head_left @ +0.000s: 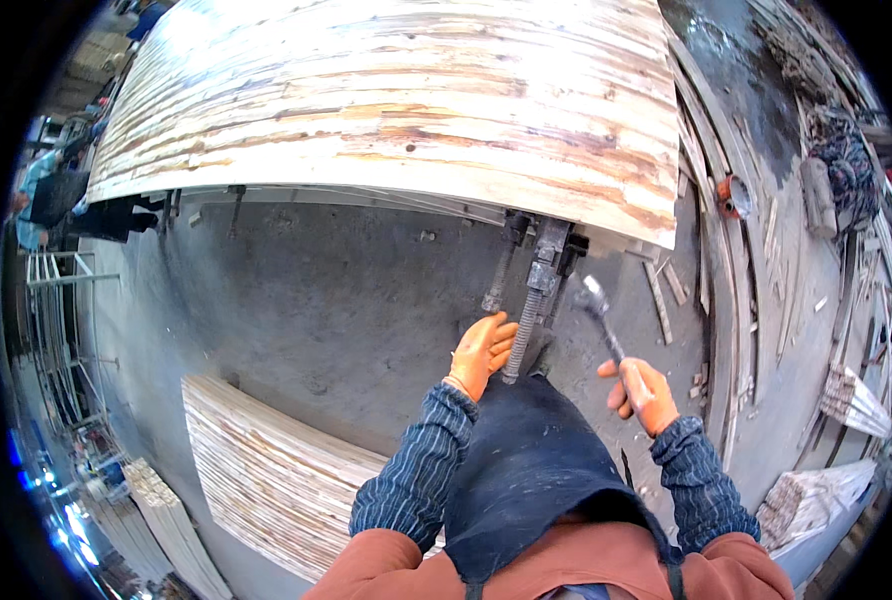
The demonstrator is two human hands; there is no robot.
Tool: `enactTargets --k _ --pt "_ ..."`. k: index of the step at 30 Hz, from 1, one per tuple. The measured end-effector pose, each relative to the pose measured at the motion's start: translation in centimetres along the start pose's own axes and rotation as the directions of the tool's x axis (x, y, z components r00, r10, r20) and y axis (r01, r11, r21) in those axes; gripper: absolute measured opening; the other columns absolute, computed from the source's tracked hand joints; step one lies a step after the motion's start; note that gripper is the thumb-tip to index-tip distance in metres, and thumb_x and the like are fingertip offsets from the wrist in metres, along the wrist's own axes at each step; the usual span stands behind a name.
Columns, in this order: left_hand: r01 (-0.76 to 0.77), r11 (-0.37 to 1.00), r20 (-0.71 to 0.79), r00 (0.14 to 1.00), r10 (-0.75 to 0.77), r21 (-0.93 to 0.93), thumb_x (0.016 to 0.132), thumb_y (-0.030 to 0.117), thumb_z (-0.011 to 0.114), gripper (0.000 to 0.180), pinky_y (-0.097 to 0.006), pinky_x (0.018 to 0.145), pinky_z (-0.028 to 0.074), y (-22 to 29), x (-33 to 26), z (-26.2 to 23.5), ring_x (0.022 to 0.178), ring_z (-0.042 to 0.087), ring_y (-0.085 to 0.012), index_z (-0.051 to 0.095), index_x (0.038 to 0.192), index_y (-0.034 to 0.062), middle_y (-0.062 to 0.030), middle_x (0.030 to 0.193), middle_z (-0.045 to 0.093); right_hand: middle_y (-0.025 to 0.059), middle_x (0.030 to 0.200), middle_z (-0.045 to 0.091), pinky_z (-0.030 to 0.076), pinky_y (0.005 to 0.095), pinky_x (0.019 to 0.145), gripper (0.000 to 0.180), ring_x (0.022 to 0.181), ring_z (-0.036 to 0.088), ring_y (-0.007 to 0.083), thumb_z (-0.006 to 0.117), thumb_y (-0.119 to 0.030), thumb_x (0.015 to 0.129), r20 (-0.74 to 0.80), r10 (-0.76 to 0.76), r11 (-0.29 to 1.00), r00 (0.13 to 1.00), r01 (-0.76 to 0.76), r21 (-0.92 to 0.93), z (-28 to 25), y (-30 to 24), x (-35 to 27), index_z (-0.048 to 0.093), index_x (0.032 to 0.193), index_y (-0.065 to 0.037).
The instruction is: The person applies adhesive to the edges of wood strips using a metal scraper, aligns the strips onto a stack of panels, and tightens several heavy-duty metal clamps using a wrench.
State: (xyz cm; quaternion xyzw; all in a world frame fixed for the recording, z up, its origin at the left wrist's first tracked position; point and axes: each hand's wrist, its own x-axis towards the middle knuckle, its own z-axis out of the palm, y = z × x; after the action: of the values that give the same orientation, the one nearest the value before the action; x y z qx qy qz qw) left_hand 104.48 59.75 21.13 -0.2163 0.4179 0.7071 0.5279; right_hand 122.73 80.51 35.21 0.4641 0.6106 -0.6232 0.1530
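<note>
Beside a threaded clamp screw (525, 335) is my orange-gloved left hand (482, 350), its fingers stretched out and grasping nothing. Whether its fingertips touch the screw, I cannot tell. A second, shorter threaded screw (498, 285) ends just above that hand. Both screws stick out toward me from under the front edge of a large glued wood-strip panel (396, 120). My right hand (647, 396), also gloved in orange, is closed around a short dark-handled tool (609, 333), held to the right of the clamp. The tool's shiny metal head is blurred, so its exact kind is unclear.
A stack of wood panels (276, 470) lies at the lower left. Long boards (721, 250) and wood offcuts (658, 300) lie on the floor to the right, near an orange round object (734, 196). Another person (51, 195) stands at the far left above a metal rack (71, 277).
</note>
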Motion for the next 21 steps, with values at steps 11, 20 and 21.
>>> enactTargets --k 11,20,21 --pt "-0.351 0.398 -0.209 0.469 0.858 0.848 0.081 0.026 0.069 0.066 -0.04 0.105 0.041 0.2 6.6 4.0 0.122 0.053 -0.0362 0.047 0.133 -0.0075 -0.0265 0.131 0.055 0.0042 0.072 0.06 0.04 0.0243 0.048 0.033 0.054 0.048 0.0089 0.055 -0.035 0.097 -0.422 -0.119 0.967 0.899 0.201 0.155 -2.9 -3.6 3.2 0.064 0.106 -0.005" --pt "-0.319 0.856 0.219 0.944 0.248 0.406 0.097 0.018 0.057 0.043 -0.029 0.083 0.052 2.5 2.5 15.7 0.108 0.063 -0.0219 0.048 0.135 0.002 -0.0141 0.123 0.062 0.0 0.068 0.055 0.04 0.0268 0.045 0.018 0.051 0.049 0.0094 0.067 -0.014 0.087 -0.595 0.095 0.874 0.798 0.22 0.434 -13.2 -2.1 18.6 0.06 0.1 -0.003" --pt "-0.238 0.879 0.189 0.967 0.173 0.412 0.098 0.02 0.057 0.045 -0.03 0.085 0.053 1.9 2.9 17.7 0.112 0.062 -0.0237 0.046 0.138 0.0018 -0.016 0.127 0.06 0.0011 0.069 0.057 0.041 0.0279 0.046 0.023 0.053 0.052 0.0112 0.069 -0.015 0.085 -0.594 0.089 0.865 0.799 0.233 0.444 -15.0 -1.7 21.3 0.061 0.102 -0.002"
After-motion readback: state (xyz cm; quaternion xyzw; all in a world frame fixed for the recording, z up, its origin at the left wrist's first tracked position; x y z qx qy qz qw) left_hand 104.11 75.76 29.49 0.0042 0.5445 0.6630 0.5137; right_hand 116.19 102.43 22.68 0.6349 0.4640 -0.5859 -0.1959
